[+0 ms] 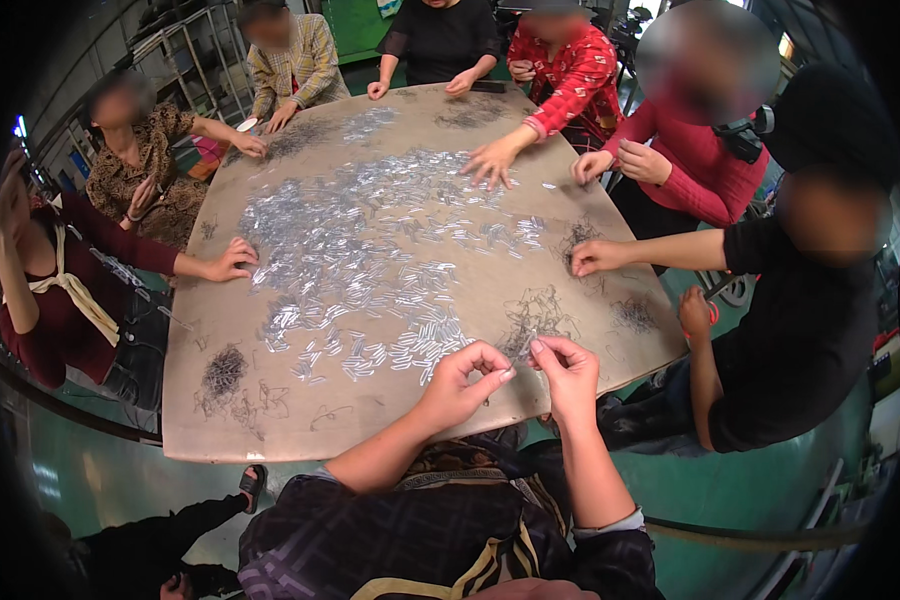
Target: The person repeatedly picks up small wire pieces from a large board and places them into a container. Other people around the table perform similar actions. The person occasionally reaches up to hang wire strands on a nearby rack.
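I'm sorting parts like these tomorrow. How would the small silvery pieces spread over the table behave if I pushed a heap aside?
The silvery pieces look tiny and thin, so probably light, sliding and scattering easily on the table. They look shiny, so possibly slippery between fingertips.

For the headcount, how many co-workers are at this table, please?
7: maroon top, brown print left; plaid, black top, red print opposite; red sweater, black clothes right. Others possibly hidden.
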A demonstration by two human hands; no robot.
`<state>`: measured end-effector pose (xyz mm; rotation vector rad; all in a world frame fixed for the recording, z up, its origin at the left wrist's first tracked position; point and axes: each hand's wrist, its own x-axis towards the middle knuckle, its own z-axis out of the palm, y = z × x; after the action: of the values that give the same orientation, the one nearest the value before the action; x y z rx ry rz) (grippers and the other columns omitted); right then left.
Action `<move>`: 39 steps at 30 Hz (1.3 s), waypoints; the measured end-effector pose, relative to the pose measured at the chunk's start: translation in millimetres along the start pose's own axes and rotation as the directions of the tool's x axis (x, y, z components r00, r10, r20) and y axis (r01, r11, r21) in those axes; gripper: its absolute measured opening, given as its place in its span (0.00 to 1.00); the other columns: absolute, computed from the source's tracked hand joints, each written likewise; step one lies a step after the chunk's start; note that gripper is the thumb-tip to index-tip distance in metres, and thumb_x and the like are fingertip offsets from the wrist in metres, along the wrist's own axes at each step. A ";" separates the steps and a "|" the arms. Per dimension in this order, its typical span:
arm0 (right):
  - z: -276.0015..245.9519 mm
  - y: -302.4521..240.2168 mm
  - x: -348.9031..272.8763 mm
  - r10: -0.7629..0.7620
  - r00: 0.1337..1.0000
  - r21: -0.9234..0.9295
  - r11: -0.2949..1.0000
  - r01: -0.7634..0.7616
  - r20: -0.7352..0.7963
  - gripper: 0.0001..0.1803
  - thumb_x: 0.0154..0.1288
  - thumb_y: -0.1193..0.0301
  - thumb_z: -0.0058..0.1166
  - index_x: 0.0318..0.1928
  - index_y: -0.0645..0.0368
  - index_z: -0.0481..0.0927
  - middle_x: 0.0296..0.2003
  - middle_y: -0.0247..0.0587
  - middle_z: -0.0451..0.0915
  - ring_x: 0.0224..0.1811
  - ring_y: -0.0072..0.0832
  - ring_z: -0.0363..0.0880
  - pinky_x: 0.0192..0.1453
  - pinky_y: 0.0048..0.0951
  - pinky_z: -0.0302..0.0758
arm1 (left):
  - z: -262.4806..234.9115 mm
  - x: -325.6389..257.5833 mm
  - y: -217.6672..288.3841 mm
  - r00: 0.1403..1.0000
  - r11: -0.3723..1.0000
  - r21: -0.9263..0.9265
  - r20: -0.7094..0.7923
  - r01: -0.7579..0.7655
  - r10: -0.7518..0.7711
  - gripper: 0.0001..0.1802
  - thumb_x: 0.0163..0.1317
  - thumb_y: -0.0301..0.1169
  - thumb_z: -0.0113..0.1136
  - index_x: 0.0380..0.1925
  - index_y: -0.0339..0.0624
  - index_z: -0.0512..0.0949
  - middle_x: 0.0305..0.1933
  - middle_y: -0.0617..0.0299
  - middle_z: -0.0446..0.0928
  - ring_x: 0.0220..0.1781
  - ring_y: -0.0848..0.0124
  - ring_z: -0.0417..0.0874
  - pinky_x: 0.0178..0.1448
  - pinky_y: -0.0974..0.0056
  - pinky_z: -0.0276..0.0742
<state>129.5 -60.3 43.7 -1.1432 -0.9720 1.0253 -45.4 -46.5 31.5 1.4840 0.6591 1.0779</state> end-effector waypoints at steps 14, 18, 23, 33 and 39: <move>-24.7 -53.2 -33.6 -0.262 0.962 -0.332 0.903 0.274 0.081 0.04 0.58 0.80 0.62 0.34 0.67 0.83 0.28 0.38 0.81 0.29 0.20 0.75 0.36 0.22 0.72 | 28.8 4.7 9.9 0.993 0.998 -0.057 0.111 -0.033 0.039 0.05 0.62 0.25 0.63 0.36 0.36 0.79 0.36 0.63 0.81 0.39 0.78 0.80 0.47 0.69 0.75; -44.7 -69.0 -52.2 -0.311 0.946 -0.388 0.864 0.322 0.095 0.03 0.58 0.81 0.60 0.33 0.67 0.82 0.28 0.39 0.81 0.29 0.22 0.77 0.36 0.22 0.72 | 18.8 19.3 9.3 0.992 0.994 -0.105 0.126 0.035 -0.022 0.05 0.61 0.25 0.64 0.36 0.37 0.82 0.38 0.62 0.84 0.42 0.76 0.82 0.48 0.68 0.77; -65.8 -70.1 -68.9 -0.305 0.949 -0.417 0.854 0.312 0.084 0.03 0.57 0.83 0.60 0.33 0.67 0.82 0.27 0.39 0.81 0.29 0.23 0.78 0.35 0.22 0.73 | -10.8 54.2 -22.9 1.000 0.848 0.529 0.020 -0.026 0.018 0.04 0.59 0.25 0.64 0.33 0.37 0.84 0.36 0.56 0.84 0.39 0.66 0.85 0.45 0.64 0.79; -91.7 -28.7 -86.4 -0.319 0.940 -0.558 0.762 0.329 0.120 0.04 0.55 0.84 0.60 0.33 0.67 0.82 0.27 0.42 0.80 0.28 0.27 0.79 0.34 0.24 0.74 | 16.9 58.2 -129.4 0.964 0.308 0.915 0.262 -0.262 0.041 0.06 0.52 0.28 0.58 0.24 0.36 0.81 0.37 0.50 0.80 0.42 0.53 0.82 0.47 0.54 0.80; -89.4 -5.5 -93.6 -0.321 0.936 -0.559 0.754 0.345 0.144 0.04 0.55 0.85 0.59 0.32 0.68 0.81 0.26 0.43 0.79 0.27 0.28 0.77 0.34 0.24 0.73 | 19.2 69.6 -141.5 0.952 0.312 0.908 0.303 -0.279 -0.032 0.07 0.50 0.26 0.56 0.27 0.35 0.80 0.37 0.48 0.79 0.42 0.51 0.82 0.45 0.53 0.80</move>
<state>192.8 -172.3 28.4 -1.3723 -1.5248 0.4587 24.0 35.3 -85.6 2.7224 1.0909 0.4842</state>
